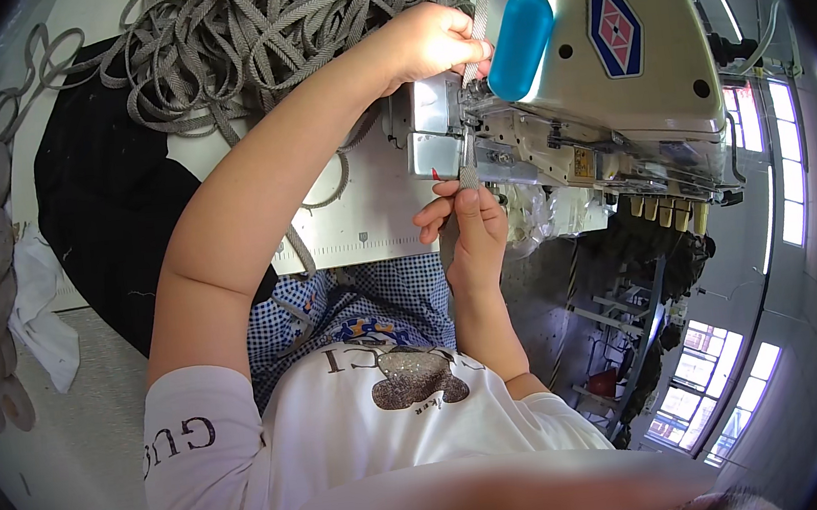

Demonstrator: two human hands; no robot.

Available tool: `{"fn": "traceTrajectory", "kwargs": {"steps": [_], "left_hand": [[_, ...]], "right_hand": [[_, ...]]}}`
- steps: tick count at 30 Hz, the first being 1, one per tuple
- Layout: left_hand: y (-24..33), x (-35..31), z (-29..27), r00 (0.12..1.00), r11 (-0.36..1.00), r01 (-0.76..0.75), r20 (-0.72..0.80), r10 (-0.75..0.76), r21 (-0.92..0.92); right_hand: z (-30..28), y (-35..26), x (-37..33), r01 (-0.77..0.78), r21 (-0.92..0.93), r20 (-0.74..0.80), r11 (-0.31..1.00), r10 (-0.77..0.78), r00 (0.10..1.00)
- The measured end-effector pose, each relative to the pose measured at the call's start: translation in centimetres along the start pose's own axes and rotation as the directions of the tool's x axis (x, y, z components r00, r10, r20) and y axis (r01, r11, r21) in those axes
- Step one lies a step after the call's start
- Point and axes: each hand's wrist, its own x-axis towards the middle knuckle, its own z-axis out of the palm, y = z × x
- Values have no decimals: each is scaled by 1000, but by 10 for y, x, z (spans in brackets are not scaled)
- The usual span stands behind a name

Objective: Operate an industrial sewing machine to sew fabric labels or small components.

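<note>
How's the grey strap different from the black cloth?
The strap is grey; the cloth is black. The strap is long and narrow; the cloth is broad. The left hand and right hand pinch the strap; neither holds the cloth. Strap and cloth both lie partly on the white table.

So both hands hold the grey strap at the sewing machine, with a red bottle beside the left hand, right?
Not quite: the bottle is blue, not red, as the head view shows. Otherwise yes: the left hand and right hand hold the grey strap at the sewing machine, the bottle beside the left hand.
</note>
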Motion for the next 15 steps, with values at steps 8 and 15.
{"fn": "traceTrajectory", "kwargs": {"steps": [8, 15], "left_hand": [[3, -2, 0, 1000, 1000, -7, 13, 7, 14], [5, -4, 2, 1000, 999, 0, 11, 0, -37]], "right_hand": [[0, 0, 0, 7, 5, 8, 1000, -7, 1000], [-1, 2, 1, 17, 4, 8, 1000, -17, 1000]]}}
